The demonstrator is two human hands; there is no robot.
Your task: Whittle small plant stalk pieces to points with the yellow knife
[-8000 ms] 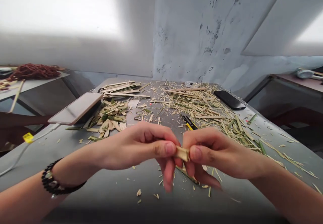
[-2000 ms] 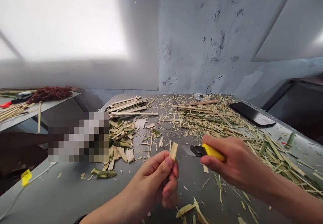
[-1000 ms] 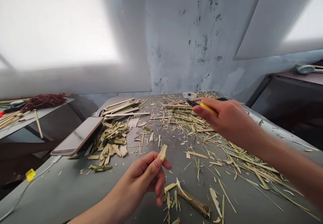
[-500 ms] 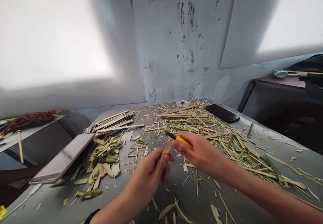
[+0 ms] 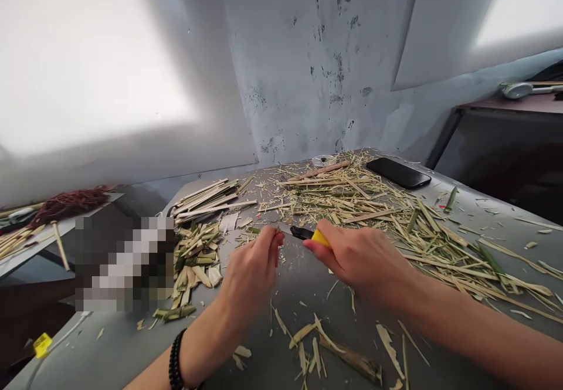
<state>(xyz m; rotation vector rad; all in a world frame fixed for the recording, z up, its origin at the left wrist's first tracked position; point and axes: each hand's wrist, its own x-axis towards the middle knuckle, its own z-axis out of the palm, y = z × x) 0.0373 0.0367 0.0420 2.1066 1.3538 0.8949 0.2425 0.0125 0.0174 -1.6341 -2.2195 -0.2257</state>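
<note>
My left hand (image 5: pixel 250 270), with a black bead bracelet on its wrist, is pinched closed on a small bamboo piece; the fingers cover most of it. Close by on the right, my right hand (image 5: pixel 360 258) grips a yellow and black utility knife (image 5: pixel 303 233). Its blade end points left at the left fingertips. Both hands are above the grey table (image 5: pixel 303 284). Bamboo shavings and a short greenish-brown bamboo piece (image 5: pixel 352 359) lie below them, near the front.
Split bamboo strips (image 5: pixel 206 199) and a heap of short chips (image 5: pixel 196 261) lie left. Beyond and right spreads a litter of thin bamboo slivers (image 5: pixel 343 199). A black phone (image 5: pixel 398 173) lies at the back right. A blurred-out object (image 5: pixel 127 261) stands at the left edge.
My hands have moved slightly up the picture and the left fingers now hide the pale bamboo piece that showed before. The knife has turned more level. The view has tilted down a little.
</note>
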